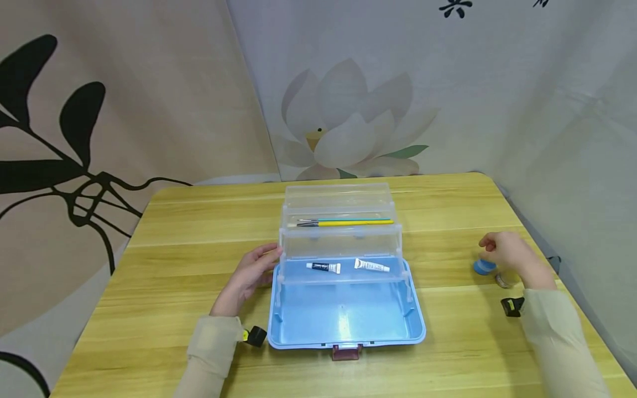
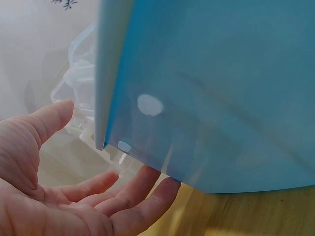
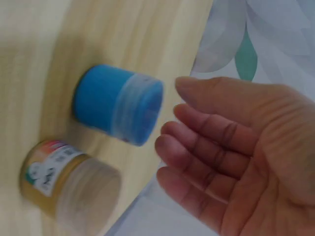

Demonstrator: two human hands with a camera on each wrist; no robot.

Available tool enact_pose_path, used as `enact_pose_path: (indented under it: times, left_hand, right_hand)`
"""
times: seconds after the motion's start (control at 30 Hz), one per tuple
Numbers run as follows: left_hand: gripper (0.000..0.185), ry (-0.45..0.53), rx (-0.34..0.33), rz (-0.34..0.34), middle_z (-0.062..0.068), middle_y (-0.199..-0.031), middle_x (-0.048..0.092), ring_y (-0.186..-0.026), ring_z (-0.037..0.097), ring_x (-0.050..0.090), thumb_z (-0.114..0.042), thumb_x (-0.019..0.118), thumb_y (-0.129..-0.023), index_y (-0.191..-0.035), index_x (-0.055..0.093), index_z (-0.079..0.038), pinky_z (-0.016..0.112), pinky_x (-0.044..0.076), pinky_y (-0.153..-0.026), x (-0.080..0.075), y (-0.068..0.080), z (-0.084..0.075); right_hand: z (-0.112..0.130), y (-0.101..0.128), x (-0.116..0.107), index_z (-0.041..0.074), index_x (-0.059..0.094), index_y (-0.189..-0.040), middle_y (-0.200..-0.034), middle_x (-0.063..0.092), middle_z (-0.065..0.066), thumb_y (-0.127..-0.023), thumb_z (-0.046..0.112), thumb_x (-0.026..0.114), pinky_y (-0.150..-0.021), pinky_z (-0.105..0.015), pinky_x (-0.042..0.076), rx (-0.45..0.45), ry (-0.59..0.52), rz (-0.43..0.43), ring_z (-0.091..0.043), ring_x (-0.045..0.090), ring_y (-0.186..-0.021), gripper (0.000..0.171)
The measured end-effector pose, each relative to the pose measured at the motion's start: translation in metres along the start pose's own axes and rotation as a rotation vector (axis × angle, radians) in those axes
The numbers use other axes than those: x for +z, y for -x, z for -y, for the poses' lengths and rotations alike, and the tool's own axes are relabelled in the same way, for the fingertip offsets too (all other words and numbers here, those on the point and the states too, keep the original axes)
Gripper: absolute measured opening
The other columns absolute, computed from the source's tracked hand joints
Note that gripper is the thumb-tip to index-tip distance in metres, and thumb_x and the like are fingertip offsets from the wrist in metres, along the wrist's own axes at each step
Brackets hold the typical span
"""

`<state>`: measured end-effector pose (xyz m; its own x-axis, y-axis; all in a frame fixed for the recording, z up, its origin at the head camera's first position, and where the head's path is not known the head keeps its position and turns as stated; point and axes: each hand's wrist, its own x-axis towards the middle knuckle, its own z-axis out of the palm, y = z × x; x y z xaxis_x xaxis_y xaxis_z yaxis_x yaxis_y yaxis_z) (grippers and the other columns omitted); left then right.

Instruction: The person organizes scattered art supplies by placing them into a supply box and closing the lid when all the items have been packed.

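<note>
Open box point(image 1: 348, 320) trays hold tubes point(image 1: 370, 266), brushes point(image 1: 345, 223); both hands point(image 1: 251, 273) relaxed, grasping nothing.

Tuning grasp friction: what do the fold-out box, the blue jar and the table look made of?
Fold-out box: looks like moulded plastic, glossy blue base with glare, clear tiers you can see the tubes through.
Blue jar: probably plastic, blue-filled body, lid paler and cloudy.
Table: wood-look top, visible grain and plank lines; solid wood or laminate unclear.
</note>
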<state>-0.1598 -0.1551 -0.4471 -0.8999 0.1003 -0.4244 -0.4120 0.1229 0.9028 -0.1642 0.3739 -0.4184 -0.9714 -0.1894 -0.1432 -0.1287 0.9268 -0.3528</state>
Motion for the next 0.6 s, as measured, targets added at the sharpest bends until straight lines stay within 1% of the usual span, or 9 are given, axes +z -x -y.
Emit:
enact_pose_path:
  times: [0.1, 0.23, 0.4, 0.47, 0.6]
  left_hand:
    - [0.075, 0.001, 0.002, 0.001, 0.019, -0.132, 0.050, -0.111, 0.030, 0.056, -0.052, 0.063, -0.084, -0.139, 0.039, -0.006, 0.045, 0.046, -0.092, 0.000, 0.000, 0.000]
    - [0.075, 0.001, 0.004, 0.004, 0.019, -0.131, 0.051, -0.110, 0.030, 0.056, -0.051, 0.063, -0.085, -0.139, 0.039, -0.006, 0.045, 0.046, -0.092, 0.000, 0.000, 0.000]
    - [0.074, 0.002, -0.002, 0.001, 0.019, -0.131, 0.051, -0.111, 0.030, 0.056, -0.051, 0.063, -0.085, -0.139, 0.039, -0.006, 0.045, 0.046, -0.092, 0.000, 0.001, -0.001]
    - [0.073, 0.004, 0.000, -0.001, 0.019, -0.131, 0.051, -0.110, 0.031, 0.056, -0.050, 0.063, -0.085, -0.139, 0.039, -0.005, 0.045, 0.046, -0.092, 0.000, 0.001, -0.001]
    - [0.074, 0.003, 0.004, -0.002, 0.020, -0.130, 0.052, -0.109, 0.030, 0.057, -0.050, 0.063, -0.085, -0.138, 0.039, -0.005, 0.044, 0.047, -0.091, 0.000, 0.001, -0.001]
  right_hand:
    - [-0.003, 0.003, 0.003, -0.013, 0.061, -0.096, -0.078, 0.060, -0.011, -0.082, 0.010, 0.067, -0.066, -0.044, 0.046, 0.027, -0.011, 0.023, -0.027, 0.057, -0.072, 0.027]
    - [-0.003, 0.006, 0.004, -0.013, 0.061, -0.098, -0.081, 0.061, -0.014, -0.082, 0.013, 0.068, -0.067, -0.044, 0.047, 0.036, -0.029, 0.043, -0.028, 0.057, -0.075, 0.031]
    - [-0.004, 0.010, 0.004, -0.015, 0.058, -0.103, -0.091, 0.061, -0.022, -0.081, 0.016, 0.071, -0.070, -0.045, 0.048, 0.054, -0.042, 0.118, -0.034, 0.058, -0.082, 0.041]
    - [-0.004, 0.011, 0.004, -0.015, 0.058, -0.101, -0.091, 0.061, -0.022, -0.080, 0.016, 0.073, -0.070, -0.045, 0.048, 0.053, -0.040, 0.131, -0.033, 0.058, -0.081, 0.041]
    - [-0.005, 0.011, 0.005, -0.013, 0.059, -0.095, -0.085, 0.062, -0.018, -0.078, 0.015, 0.074, -0.068, -0.045, 0.048, 0.033, -0.022, 0.116, -0.029, 0.057, -0.076, 0.036]
